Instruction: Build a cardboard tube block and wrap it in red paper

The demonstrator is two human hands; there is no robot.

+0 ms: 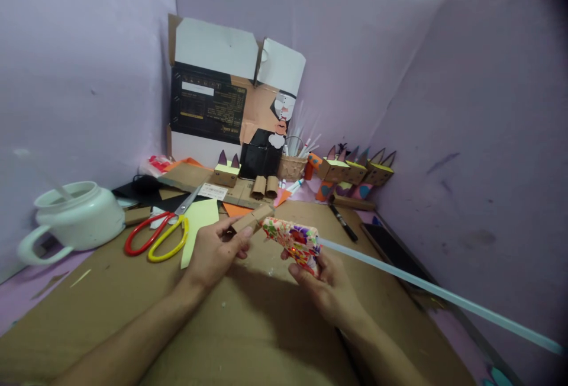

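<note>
While the right hand [328, 288] grips a floral hot glue gun [293, 237], long glue stick [426, 285] out its back, the left hand [217, 253] pinches a small cardboard piece [251, 220] between thumb and fingers. Both items up over the cardboard sheet [266, 338], mid-view; nozzle end right at the piece, contact unclear. Scissors [165, 237], red and yellow handles, left of left hand, partly over pale yellow paper [202, 226]. Two cardboard rolls [265, 187] behind, near an eared cardboard box [226, 176]. Black marker [343, 222] lies right of the gun.
</note>
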